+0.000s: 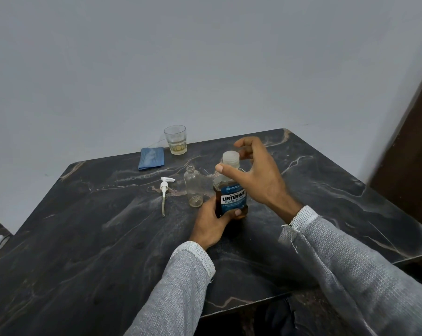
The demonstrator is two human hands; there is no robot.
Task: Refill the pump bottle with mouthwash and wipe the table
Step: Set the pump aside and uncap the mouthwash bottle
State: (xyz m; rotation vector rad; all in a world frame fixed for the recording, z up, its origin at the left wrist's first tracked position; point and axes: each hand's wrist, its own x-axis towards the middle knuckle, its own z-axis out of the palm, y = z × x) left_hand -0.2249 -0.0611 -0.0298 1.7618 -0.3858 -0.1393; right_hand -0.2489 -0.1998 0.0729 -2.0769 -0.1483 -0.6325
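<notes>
Under the spread right hand (256, 175), the left hand (213, 220) grips the mouthwash bottle (231, 197); left of it, the empty pump bottle (193, 187)

Two hands in view, the left hand (211, 223) wrapped around one mouthwash bottle (231, 190) with its single pale cap (231, 159) in place, the right hand (256, 174) spread open beside that cap. One clear pump bottle (193, 186) standing uncapped, one white pump head (165, 189) lying flat, one folded blue cloth (151, 158), and one glass tumbler (175, 139) with a little yellowish liquid. All resting on one dark marble-patterned table (88, 238), with two grey knit sleeves (178, 289) at the near edge.
</notes>
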